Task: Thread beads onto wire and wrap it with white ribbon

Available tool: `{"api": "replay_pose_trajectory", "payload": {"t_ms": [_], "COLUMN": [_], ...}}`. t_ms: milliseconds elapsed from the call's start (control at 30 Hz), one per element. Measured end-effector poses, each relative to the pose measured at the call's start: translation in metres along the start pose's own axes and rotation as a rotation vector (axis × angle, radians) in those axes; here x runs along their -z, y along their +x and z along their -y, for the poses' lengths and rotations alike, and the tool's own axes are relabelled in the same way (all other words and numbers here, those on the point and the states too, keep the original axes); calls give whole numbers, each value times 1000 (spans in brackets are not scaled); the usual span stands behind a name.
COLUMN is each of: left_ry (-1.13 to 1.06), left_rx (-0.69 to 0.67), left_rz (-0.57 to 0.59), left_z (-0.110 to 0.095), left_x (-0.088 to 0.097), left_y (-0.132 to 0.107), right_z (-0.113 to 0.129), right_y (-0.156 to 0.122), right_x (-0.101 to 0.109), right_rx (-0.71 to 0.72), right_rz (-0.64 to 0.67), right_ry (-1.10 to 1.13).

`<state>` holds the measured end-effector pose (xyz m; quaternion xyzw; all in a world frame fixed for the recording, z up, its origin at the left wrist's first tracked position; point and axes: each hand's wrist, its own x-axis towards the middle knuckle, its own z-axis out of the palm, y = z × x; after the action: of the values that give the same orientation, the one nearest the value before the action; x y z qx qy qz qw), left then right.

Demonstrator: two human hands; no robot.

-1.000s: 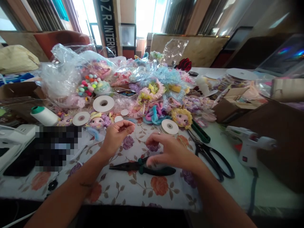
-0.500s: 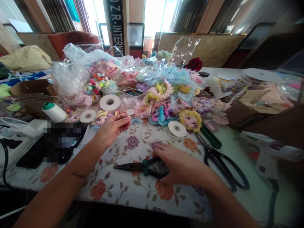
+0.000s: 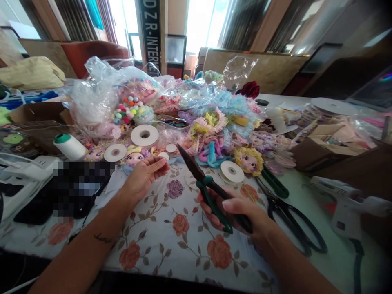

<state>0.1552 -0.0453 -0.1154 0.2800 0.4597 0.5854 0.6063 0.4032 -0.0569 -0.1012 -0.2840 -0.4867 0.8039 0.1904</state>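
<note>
My right hand [image 3: 232, 208] is wrapped around the dark green handles of long-nose pliers [image 3: 200, 175]. Their jaws point up and to the left, raised above the flowered cloth [image 3: 159, 249]. Thumb and fingers pinched together, my left hand [image 3: 150, 169] hovers at the cloth's far side. Anything in that pinch is too small to make out. Just beyond those fingertips is a small white disc [image 3: 164, 156]; whether they touch it I cannot tell. A ribbon spool [image 3: 232, 171] lies beyond the pliers, beside a doll head with yellow curls [image 3: 248, 160].
Large scissors [image 3: 294, 220] lie right of my right hand, with a white glue gun [image 3: 346, 208] and a cardboard box [image 3: 321, 143] further right. Plastic bags [image 3: 94, 98] and colourful trims heap up at the back. A thread cone [image 3: 70, 146] and a white power strip [image 3: 27, 183] are on the left.
My right hand has picked the long-nose pliers up off the cloth and turned their tips upward. My left hand stays pinched in nearly the same place.
</note>
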Motion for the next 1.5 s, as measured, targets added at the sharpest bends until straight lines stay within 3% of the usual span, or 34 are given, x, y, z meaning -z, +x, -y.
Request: {"api": "replay_pose_trajectory", "payload": {"t_ms": [100,233,500,667,833,967,1133,1300,1500], "left_ry": [-61,-137,-5,271,446,492,570,611,575], "left_rx": [24,8,-290,-465,-592,-779,-988,-1029,-989], "left_rz": [-3,-27,8,1,-15,-149,-265,-300,-272], "left_z": [1,5,6,2,1,10,18,18,22], "left_x": [1,-2,-7,-10,-14,-15,-19,-22,-19], "left_y": [1,1,-8,-17,-24,-24,-25,-27,-25], "right_z": [-5,1,12,18,13,4,-1,-10,-17], "right_y": [1,-3,-12,-18,-18,-12,-10,-9,-4], "right_x": [-6,-10,-2,3,-1,-10,-23,-30,-33], "right_rx": [32,75,49,77,90,156,123,117,105], "right_rz": [-63,-217,-289,-273,-282,-309,-274,-317,-306], "right_ry": [-59,-421,-737,-897,-963,-964,-888,-823,-814]}}
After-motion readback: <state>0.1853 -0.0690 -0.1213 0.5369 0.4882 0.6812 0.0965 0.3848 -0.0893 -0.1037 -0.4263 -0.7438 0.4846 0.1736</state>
